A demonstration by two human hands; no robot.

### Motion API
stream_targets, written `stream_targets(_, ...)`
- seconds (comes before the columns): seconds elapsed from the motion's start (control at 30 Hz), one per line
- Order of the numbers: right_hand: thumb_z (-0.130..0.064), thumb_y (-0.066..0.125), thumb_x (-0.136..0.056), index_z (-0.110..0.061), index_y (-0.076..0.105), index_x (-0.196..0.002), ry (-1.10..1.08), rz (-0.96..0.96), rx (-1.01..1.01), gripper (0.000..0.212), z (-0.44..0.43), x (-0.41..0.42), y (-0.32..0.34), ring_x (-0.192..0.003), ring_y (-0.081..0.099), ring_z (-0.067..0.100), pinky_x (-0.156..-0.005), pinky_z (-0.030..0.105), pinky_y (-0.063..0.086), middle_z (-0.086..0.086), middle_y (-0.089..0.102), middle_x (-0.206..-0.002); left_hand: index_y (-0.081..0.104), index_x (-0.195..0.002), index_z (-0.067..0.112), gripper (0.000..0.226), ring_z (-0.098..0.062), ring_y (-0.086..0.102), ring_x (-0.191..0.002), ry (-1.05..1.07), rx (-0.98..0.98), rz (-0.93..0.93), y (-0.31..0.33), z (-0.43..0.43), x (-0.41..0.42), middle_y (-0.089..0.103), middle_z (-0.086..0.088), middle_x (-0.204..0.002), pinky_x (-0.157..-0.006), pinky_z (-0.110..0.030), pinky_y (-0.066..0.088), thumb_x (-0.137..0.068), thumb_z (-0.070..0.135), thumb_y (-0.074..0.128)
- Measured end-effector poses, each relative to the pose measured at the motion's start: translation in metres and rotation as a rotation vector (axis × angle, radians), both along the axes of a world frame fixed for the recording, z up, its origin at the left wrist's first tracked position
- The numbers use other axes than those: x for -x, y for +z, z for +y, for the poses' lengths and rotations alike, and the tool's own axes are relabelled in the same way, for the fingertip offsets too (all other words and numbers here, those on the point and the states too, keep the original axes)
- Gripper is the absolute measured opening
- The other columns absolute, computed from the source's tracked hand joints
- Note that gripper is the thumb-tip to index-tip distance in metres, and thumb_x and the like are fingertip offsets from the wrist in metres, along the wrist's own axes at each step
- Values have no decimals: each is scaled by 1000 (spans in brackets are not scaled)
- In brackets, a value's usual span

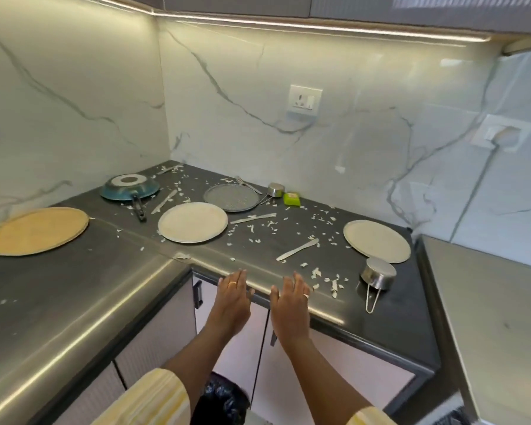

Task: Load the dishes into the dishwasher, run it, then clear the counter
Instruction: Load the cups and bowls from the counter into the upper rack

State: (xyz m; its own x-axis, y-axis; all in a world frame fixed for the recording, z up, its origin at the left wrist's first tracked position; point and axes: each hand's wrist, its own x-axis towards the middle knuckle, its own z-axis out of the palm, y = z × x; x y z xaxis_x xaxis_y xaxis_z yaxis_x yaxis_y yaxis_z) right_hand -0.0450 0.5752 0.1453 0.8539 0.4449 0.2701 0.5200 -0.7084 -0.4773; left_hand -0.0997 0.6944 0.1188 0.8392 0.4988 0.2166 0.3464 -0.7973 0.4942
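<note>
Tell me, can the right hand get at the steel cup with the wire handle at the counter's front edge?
Probably yes. The right hand is open and empty, and only flat white scraps lie on the counter between it and the steel cup; nothing upright blocks it.

Dark L-shaped counter (74, 286), four plates, upturned pan (129, 187), cutlery, scattered white scraps (270, 227)

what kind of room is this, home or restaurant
Most likely a home kitchen: a dark corner counter with cupboard doors below it, an upturned frying pan and a white plate on it, and a socket in the marbled wall.
</note>
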Motion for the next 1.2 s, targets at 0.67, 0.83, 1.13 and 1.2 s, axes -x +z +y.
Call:
stream_targets(0.67, -25, 41, -98, 4, 40, -133, 99, 44, 69, 45, 132, -296, -18, -134, 28, 34, -113, 41, 22, 23, 34, -142, 5, -149, 9, 80, -20, 2, -145, 262, 40, 219, -51, 96, -193, 7, -8, -157, -114, -31, -4, -91, 62, 21)
stream_targets(0.83, -24, 48, -94, 5, 44, -126, 62, 87, 30, 42, 185, -360, -16, -127, 33, 37, -108, 40, 21, 22, 39, -136, 1, -149, 10, 80, -16, 0, -145, 300, 16, 234, -58, 101, -196, 4, -5, -158, -113, -27, -6, -91, 61, 21)
stream_targets(1.13, -35, 53, -91, -3, 31, -138, -82, 166, 94, 60, 249, -434, -28, -130, 26, 42, -109, 46, 27, 25, 23, -145, 2, -149, 16, 72, -12, -1, -145, 323, -8, 232, -57, 103, -195, 1, 1, -158, -113, -25, -6, -94, 56, 23)
stream_targets(1.2, -36, 54, -91, -10, 31, -138, -135, 190, 114, 58, 256, -445, -30, -131, 23, 44, -111, 47, 24, 27, 18, -146, 1, -149, 17, 72, -11, -2, -145, 323, -10, 236, -59, 102, -195, 0, 2, -158, -113, -24, -7, -94, 57, 22)
